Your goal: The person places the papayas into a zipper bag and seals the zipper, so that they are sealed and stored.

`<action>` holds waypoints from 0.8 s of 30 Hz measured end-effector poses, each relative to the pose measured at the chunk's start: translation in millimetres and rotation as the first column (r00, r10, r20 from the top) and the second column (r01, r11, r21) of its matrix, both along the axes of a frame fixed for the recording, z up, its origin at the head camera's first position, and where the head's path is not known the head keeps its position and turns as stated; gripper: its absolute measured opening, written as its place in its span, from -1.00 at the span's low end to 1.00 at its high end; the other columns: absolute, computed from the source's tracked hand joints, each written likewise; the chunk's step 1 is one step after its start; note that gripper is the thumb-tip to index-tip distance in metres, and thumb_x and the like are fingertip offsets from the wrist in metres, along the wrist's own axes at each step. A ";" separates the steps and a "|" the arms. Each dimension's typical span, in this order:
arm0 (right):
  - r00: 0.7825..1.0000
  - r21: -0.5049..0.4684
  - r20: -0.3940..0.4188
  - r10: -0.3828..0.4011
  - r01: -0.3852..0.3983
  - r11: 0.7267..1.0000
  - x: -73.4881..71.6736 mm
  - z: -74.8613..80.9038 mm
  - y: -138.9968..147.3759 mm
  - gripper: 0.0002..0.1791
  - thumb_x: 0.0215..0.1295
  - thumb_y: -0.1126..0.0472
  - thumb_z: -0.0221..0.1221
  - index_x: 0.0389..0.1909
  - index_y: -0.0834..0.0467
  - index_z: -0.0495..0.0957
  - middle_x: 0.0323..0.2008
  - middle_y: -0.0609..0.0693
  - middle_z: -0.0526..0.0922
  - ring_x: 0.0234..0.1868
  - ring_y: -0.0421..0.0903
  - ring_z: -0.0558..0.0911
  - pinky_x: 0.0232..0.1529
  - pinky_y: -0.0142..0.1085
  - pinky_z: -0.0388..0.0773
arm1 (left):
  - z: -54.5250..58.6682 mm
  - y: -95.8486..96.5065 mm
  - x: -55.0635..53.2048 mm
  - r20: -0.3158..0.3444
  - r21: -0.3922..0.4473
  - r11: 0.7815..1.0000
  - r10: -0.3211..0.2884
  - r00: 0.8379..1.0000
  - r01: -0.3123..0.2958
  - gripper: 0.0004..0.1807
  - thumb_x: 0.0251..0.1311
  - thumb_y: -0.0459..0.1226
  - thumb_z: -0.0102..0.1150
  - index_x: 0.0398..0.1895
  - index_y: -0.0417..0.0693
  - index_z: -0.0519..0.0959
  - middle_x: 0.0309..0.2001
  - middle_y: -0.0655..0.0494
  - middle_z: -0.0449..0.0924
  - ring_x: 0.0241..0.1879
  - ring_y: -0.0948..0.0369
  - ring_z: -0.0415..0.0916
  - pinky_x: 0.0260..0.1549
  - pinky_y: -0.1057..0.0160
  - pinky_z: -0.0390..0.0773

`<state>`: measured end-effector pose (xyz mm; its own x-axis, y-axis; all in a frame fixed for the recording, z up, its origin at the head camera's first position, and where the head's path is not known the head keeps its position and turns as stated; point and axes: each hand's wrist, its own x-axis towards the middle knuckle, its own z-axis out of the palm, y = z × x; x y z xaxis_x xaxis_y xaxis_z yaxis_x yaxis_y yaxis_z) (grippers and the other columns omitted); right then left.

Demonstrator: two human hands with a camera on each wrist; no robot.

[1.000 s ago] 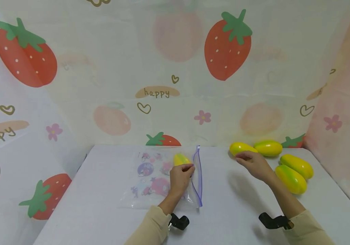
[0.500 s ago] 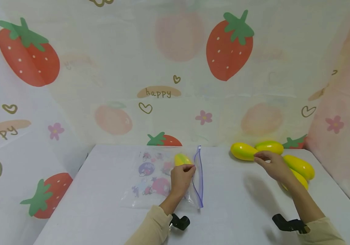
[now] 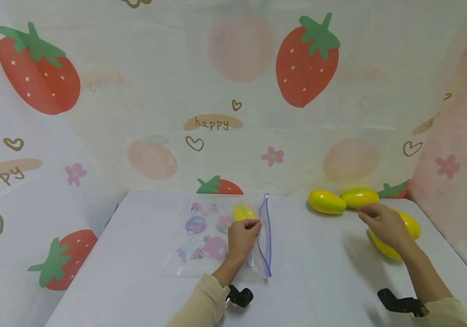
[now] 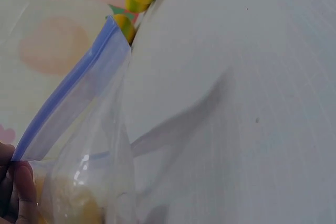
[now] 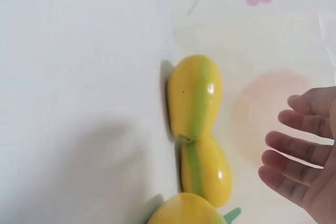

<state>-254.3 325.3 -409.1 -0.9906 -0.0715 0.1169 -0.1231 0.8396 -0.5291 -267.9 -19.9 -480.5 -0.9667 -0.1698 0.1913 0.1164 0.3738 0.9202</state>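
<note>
My left hand (image 3: 240,238) pinches the open mouth of a clear zip bag (image 3: 196,259) with pink and purple prints. In the left wrist view its fingers (image 4: 24,190) grip the end of the purple zip strip (image 4: 65,90). Inside the bag, just beyond that hand, shows a yellow fruit (image 3: 243,212) with a green stripe. My right hand (image 3: 386,225) hovers over the right side of the table, holding nothing. The right wrist view shows its fingers (image 5: 294,150) spread and slightly bent. Below it, partly covered, lie two oblong yellow-green fruits (image 3: 385,248), shaped like papayas.
Two more such fruits, a left one (image 3: 327,202) and a right one (image 3: 360,198), lie end to end at the table's back edge. A strawberry-printed cloth (image 3: 307,145) hangs behind the white table (image 3: 307,272) and along both sides.
My right hand has moved rightward, away from the back left fruit and over the fruits on the right. The left hand keeps its grip on the bag; the head view has shifted slightly.
</note>
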 end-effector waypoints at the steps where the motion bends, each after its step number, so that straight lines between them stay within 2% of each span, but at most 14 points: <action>1: 1.000 0.005 -0.005 -0.003 0.003 1.000 0.7 0.0 1.8 -0.48 0.49 -0.02 -0.03 0.11 0.37 0.49 0.04 0.39 0.57 0.04 0.30 0.52 0.04 0.19 0.47 | 0.2 -0.2 -0.2 -0.003 0.001 1.000 0.001 1.000 -0.001 -0.84 0.15 -0.25 0.31 -0.34 -0.16 0.76 -0.40 0.03 0.76 -0.42 0.31 0.56 -0.42 0.40 0.56; 6: 1.000 0.036 -0.017 -0.013 0.013 0.999 3.3 -1.7 10.6 -0.50 0.48 0.01 0.00 0.07 0.40 0.51 0.00 0.40 0.59 0.02 0.31 0.51 0.04 0.23 0.42 | 0.6 -1.0 0.3 -0.002 0.011 1.000 -0.008 1.000 0.008 -0.85 0.14 -0.27 0.32 -0.33 -0.18 0.76 -0.38 0.02 0.76 -0.40 0.29 0.59 -0.39 0.38 0.58; 13: 0.999 0.072 -0.013 -0.030 0.031 0.997 4.8 -3.0 20.4 -0.52 0.46 0.07 0.00 0.09 0.42 0.49 0.05 0.45 0.53 0.05 0.37 0.48 0.05 0.27 0.38 | -1.0 -0.5 0.5 -0.012 0.005 1.000 -0.018 1.000 0.018 -0.84 0.11 -0.34 0.32 -0.27 -0.24 0.74 -0.38 -0.01 0.76 -0.38 0.24 0.64 -0.34 0.36 0.62; 19: 0.998 0.168 -0.030 -0.052 0.056 0.984 5.7 -6.7 29.1 -0.52 0.38 0.12 0.10 0.05 0.48 0.49 -0.01 0.51 0.51 -0.03 0.41 0.48 0.01 0.29 0.38 | -2.0 0.4 0.2 -0.023 0.006 1.000 -0.018 1.000 0.018 -0.85 0.08 -0.36 0.33 -0.28 -0.26 0.74 -0.39 -0.02 0.76 -0.39 0.23 0.65 -0.35 0.35 0.63; 24: 0.994 0.238 0.027 -0.110 0.100 0.966 5.9 -10.8 35.4 -0.43 0.31 0.10 0.14 0.11 0.52 0.41 0.02 0.60 0.37 -0.04 0.46 0.42 0.03 0.34 0.37 | -3.0 1.3 0.0 -0.043 -0.008 1.000 -0.001 0.999 0.001 -0.88 0.08 -0.37 0.33 -0.32 -0.22 0.75 -0.42 -0.01 0.75 -0.42 0.24 0.63 -0.39 0.36 0.62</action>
<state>-248.4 360.7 -419.8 -0.9975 0.0126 0.0693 -0.0100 0.9484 -0.3169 -267.9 -18.6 -483.5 -0.9577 -0.1670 0.2343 0.1564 0.3814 0.9111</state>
